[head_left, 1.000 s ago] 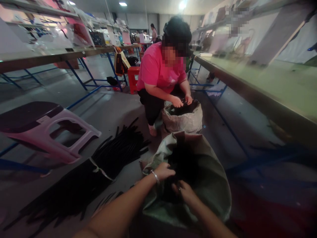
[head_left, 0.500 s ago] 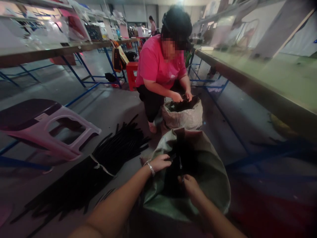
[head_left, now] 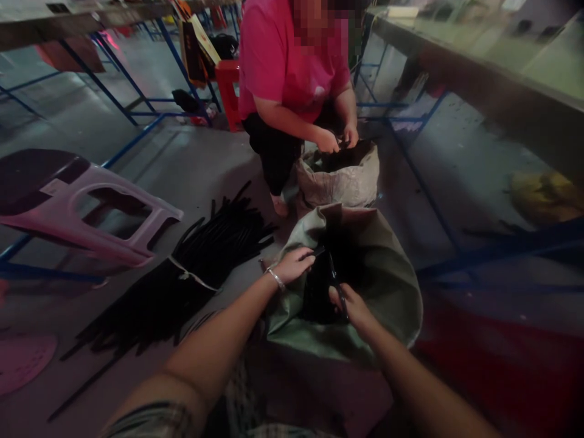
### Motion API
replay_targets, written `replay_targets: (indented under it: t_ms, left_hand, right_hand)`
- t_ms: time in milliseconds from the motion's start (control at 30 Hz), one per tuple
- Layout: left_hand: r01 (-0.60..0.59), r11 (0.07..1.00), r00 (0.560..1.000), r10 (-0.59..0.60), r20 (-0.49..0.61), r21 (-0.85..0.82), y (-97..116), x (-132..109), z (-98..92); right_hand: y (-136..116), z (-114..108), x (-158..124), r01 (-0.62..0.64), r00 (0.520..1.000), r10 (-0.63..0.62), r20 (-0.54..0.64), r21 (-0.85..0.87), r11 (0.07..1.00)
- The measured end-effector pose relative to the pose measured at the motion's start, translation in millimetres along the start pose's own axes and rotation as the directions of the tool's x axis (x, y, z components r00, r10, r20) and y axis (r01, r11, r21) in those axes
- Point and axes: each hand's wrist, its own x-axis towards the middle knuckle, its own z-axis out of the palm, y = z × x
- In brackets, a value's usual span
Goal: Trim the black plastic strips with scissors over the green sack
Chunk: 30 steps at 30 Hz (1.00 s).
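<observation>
While you work low over the grey concrete floor (head_left: 191, 164) of a dim workshop, both your hands are at the mouth of a green sack (head_left: 387, 286) lying open in front of you. Your left hand (head_left: 294, 264), a bracelet (head_left: 276, 278) on its wrist, is pinched shut on one of the black strips (head_left: 317, 292) that fill the sack. Your right hand (head_left: 349, 304) is closed round another, just inside the rim.

To your left a tied bundle (head_left: 201, 267) of the same strips lies fanned out on the floor, near a pink stool (head_left: 91, 207) tipped on its side. Opposite, a person in a pink shirt (head_left: 283, 61) squats over a grey sack (head_left: 342, 179), both hands at its mouth.

Blue steel legs carry the left bench (head_left: 45, 24) and the right bench (head_left: 493, 91) either side of the aisle. A dark bag (head_left: 191, 48) hangs from the left one, and the print on its pale card is too blurred to read.
</observation>
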Motion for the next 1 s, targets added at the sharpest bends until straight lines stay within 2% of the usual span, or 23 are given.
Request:
replay_targets:
  t_ms: [333, 500, 800, 1000]
  left_hand:
    - [-0.004, 1.0, 0.998, 0.005, 0.069, -0.02, -6.6, -0.9, 4.0]
    - [-0.018, 1.0, 0.995, 0.018, 0.097, 0.002, -6.6, -3.0, 7.1]
    - [-0.087, 0.987, 0.991, 0.072, 0.11, 0.136, -6.9, -2.2, 9.9]
    - [-0.086, 0.981, 0.987, 0.06, 0.147, 0.176, -3.3, -5.6, 14.4]
  right_hand:
    - [10.1, 2.7, 4.2, 0.023, 0.996, -0.012, 0.086, -0.133, 0.991]
    - [14.4, 1.6, 10.0, 0.088, 0.994, -0.072, 0.082, -0.214, 0.973]
    - [22.3, 1.0, 18.2, 0.116, 0.992, -0.098, 0.074, -0.308, 0.944]
    - [28.8, 3.2, 21.5, 0.091, 0.996, -0.087, 0.028, -0.354, 0.931]
